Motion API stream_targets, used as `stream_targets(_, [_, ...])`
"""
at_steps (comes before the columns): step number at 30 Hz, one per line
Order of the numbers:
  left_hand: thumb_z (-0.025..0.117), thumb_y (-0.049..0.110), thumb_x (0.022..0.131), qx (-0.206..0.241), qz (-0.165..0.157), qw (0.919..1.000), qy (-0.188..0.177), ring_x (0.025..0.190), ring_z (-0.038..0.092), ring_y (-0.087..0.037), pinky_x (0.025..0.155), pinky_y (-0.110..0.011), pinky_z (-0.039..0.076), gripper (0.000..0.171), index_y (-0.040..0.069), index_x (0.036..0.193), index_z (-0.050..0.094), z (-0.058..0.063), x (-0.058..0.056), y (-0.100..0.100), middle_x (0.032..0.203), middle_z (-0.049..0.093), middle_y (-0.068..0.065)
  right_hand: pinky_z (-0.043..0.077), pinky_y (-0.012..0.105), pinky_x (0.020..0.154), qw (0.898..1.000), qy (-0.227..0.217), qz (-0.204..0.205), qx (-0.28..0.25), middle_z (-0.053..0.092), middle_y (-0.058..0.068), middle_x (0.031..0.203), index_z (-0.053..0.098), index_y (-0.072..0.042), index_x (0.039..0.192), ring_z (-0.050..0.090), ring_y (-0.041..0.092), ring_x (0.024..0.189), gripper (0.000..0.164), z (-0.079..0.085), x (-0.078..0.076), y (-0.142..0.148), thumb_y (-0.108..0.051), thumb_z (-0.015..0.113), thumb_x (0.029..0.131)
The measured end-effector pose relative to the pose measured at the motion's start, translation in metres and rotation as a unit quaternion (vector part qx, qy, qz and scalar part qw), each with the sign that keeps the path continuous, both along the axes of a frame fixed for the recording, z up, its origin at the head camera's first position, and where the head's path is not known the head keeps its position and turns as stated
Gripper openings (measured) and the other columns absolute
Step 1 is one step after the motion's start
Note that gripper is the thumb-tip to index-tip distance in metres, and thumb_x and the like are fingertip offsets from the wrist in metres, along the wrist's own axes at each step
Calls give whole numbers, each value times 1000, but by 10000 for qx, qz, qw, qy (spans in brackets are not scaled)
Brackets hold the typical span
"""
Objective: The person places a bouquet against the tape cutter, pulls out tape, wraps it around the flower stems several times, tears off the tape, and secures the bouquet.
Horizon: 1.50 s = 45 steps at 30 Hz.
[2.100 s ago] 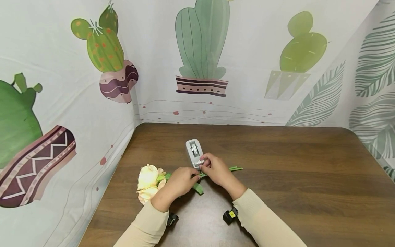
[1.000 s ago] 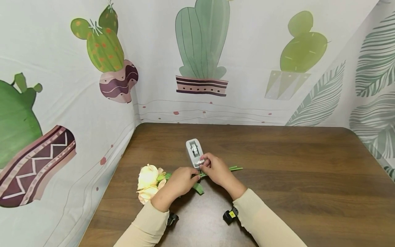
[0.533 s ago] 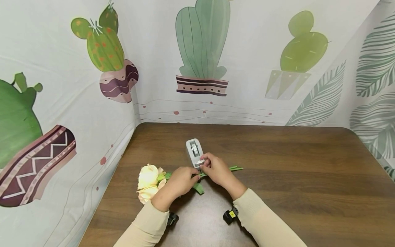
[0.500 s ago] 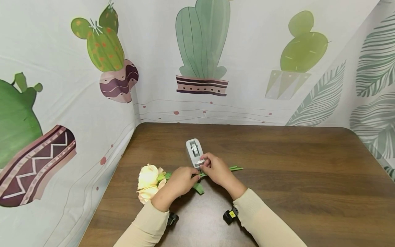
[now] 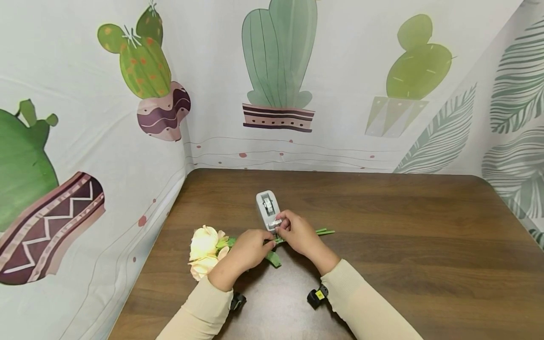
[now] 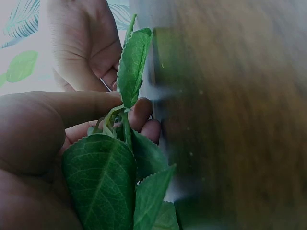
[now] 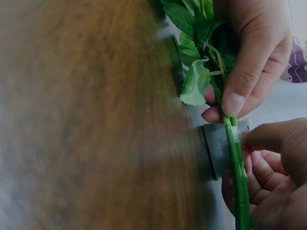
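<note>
Pale peach flowers [image 5: 204, 243] with green leaves [image 6: 99, 179] lie at the table's left, their stems [image 7: 238, 177] running right. My left hand [image 5: 248, 250] pinches the stems between thumb and fingers just below the leaves. A strip of clear tape [image 7: 235, 134] lies against the stems beside the left thumb. Pinching the tape's edge, my right hand [image 5: 297, 234] has its thumb and fingertips right at the stems. Just behind the hands stands a grey-white tape dispenser [image 5: 267, 210] with a roll in it; its front end is close to the right fingertips.
The brown wooden table [image 5: 403, 245] extends well to the right, the stem ends lying over it. A cloth [image 5: 348, 94] printed with cacti and leaves hangs behind and along the left edge. Black wrist cameras [image 5: 317, 297] sit under the sleeves.
</note>
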<state>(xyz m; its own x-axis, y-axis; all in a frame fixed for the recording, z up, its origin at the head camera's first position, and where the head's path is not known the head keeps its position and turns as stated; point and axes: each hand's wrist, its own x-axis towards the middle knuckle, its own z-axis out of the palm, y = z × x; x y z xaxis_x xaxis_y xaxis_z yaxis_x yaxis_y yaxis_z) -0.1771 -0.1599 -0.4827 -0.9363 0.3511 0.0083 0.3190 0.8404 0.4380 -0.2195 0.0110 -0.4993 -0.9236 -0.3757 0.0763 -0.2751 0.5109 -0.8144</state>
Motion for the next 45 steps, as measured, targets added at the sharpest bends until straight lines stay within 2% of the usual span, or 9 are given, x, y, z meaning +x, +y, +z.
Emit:
stream_targets(10, [66, 16, 94, 22, -9, 10000, -11, 73, 64, -17, 67, -36, 50, 15, 15, 81, 71, 2, 1, 0, 80, 71, 0, 44, 22, 63, 10000, 53, -5, 21, 61, -2, 77, 64, -7, 111, 53, 7, 65, 19, 0, 0, -1, -9, 69, 93])
stream_targets(19, [66, 16, 95, 14, -15, 10000, -89, 71, 61, -15, 66, -34, 48, 15, 15, 80, 71, 0, 1, 0, 79, 70, 1, 42, 22, 64, 9995, 288, 5, 121, 58, -1, 76, 62, -5, 112, 50, 8, 66, 23, -3, 1, 0, -2, 67, 90])
stream_targets(34, [66, 17, 95, 11, -49, 9999, -88, 73, 63, -15, 68, -34, 50, 13, 15, 84, 73, -2, -1, 0, 83, 72, 1, 44, 21, 64, 9999, 113, 24, 44, 60, -2, 78, 63, -6, 113, 52, 7, 67, 22, -4, -1, 1, -4, 67, 91])
stream_targets(45, [66, 18, 95, -29, -102, 9999, -94, 71, 60, -14, 66, -33, 48, 15, 16, 81, 71, -2, -1, -1, 79, 70, 2, 44, 21, 65, 9998, 30, 186, -45, 61, 0, 80, 63, -6, 115, 53, 8, 68, 23, 0, -1, 4, -6, 66, 93])
